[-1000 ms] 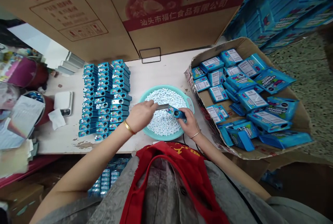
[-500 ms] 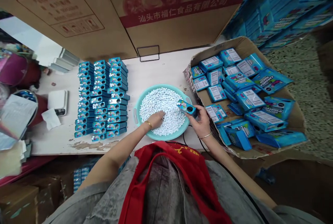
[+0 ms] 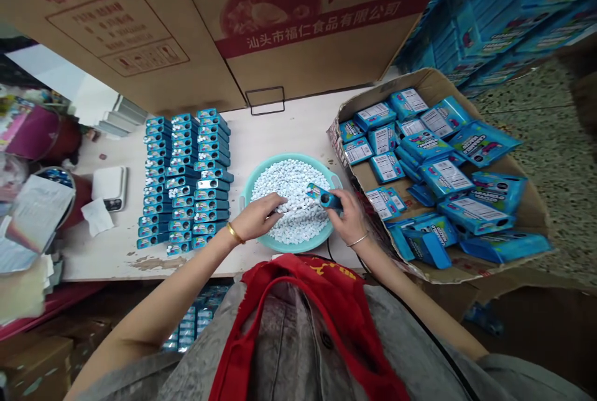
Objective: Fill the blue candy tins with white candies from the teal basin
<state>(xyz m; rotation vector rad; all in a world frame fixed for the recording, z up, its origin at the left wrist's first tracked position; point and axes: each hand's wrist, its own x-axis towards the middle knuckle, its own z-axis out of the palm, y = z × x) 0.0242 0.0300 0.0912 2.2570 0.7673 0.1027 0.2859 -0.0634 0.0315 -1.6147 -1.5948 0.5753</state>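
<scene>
- Pale worktop (image 3: 280, 121), scuffed near its front edge, stretches across in front of you; a red strap (image 3: 284, 276) hangs down your grey top (image 3: 298, 345) just below it.
- Your right hand (image 3: 349, 221) holds a blue mint tin (image 3: 325, 199), its fingers (image 3: 342, 205) closed around the tin, which sits tilted over the right side of the basin, a dark round spot showing on top.
- Your left hand (image 3: 255, 217), a gold bangle (image 3: 234, 233) at its wrist, reaches over the basin's near rim. Its fingers (image 3: 277, 203) curl down onto the mints; you can't tell whether they pinch any.
- A teal plastic basin (image 3: 298, 249) sits on the worktop, heaped with small white mints (image 3: 291, 221).
- Left of the basin, blue tins (image 3: 184, 177) lie in tight rows, with a flat white device (image 3: 109, 188) and a crumpled tissue (image 3: 97, 217) beyond them.
- Right of the basin, an open cardboard box (image 3: 466, 273) holds loose blue printed packs (image 3: 443, 177).
- Farthest off, large printed cartons (image 3: 280, 28) line the worktop's far edge, with stacked blue packs (image 3: 494, 9) at upper right above a speckled floor (image 3: 541, 140).
</scene>
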